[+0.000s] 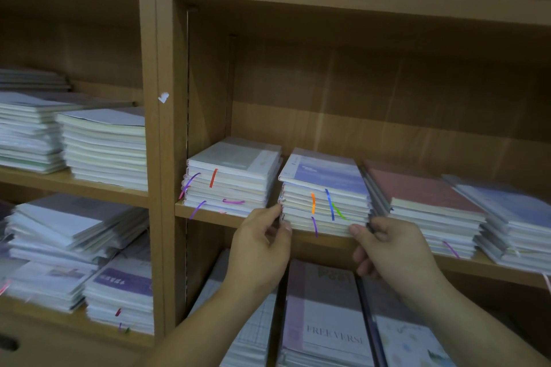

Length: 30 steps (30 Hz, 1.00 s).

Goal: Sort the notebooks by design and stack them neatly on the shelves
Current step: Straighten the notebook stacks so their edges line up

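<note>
Both hands clasp the lilac stack [325, 202] at its lower front corners; the left hand [262, 243] has its thumb on the front edge and its fingers curled round the left side; the right hand [390, 250] presses its thumb on the front near the right corner, its other fingers curled lower and partly hidden; between the hands the stack sits on the shelf [214, 216], close to the lip and turned a little askew; ribbons [313, 202] hang down the page edges between the thumbs

Just left of the grip stands a grey stack [229, 179], a narrow gap between; just right is a pink stack [429, 197], so close that I cannot tell whether they touch; below the grip lie more notebooks [325, 322]

The step looks like squaring and seating the stack; to do it well, squeeze evenly from both sides so no book slides out of line; push back with both thumbs together, not one first; keep the fingers low so the bottom books travel with the top; watch that no ribbon gets trapped underneath; leave a gap on each side so the designs stay apart
</note>
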{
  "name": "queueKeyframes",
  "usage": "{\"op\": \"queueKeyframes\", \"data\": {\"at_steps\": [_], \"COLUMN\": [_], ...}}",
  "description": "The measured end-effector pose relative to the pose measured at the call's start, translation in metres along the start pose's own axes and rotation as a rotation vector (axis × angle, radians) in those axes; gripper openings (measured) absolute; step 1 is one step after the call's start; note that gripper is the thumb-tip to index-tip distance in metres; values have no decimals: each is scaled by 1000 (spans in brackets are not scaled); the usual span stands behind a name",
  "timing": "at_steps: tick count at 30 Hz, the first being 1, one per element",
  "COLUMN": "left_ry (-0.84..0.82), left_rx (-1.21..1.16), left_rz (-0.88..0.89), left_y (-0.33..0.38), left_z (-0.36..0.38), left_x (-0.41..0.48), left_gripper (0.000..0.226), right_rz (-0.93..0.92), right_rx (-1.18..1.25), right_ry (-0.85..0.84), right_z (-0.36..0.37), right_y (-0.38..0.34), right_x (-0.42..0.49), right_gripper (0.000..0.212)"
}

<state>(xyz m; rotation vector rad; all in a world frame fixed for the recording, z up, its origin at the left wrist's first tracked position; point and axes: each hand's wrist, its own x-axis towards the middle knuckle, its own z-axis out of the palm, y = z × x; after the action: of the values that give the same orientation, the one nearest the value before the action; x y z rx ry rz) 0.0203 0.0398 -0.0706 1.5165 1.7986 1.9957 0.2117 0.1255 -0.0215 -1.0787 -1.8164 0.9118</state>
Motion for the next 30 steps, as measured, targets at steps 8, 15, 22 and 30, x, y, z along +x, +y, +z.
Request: {"op": "queueKeyframes", "data": {"at_steps": [8,15,22,30], "left_ry": [-26,-60,45,109], "left_rx": [60,-43,0,-10], "left_rz": [46,-7,-25,-58], "left_y": [1,14,13,7], "left_z": [0,-7,-1,5], "left_x": [-5,8,12,10], "left_gripper": [37,35,34,38], "right_rz": [-2,-102,-301,-279], "right_rx": [-19,-118,-403,-356], "right_ry": [-24,-23,157,102], "right_z": [-1,-15,-9,-10], "right_y": [1,-8,-9,-5], "right_x": [-1,0,9,16], "right_gripper": [26,23,53,58]}}
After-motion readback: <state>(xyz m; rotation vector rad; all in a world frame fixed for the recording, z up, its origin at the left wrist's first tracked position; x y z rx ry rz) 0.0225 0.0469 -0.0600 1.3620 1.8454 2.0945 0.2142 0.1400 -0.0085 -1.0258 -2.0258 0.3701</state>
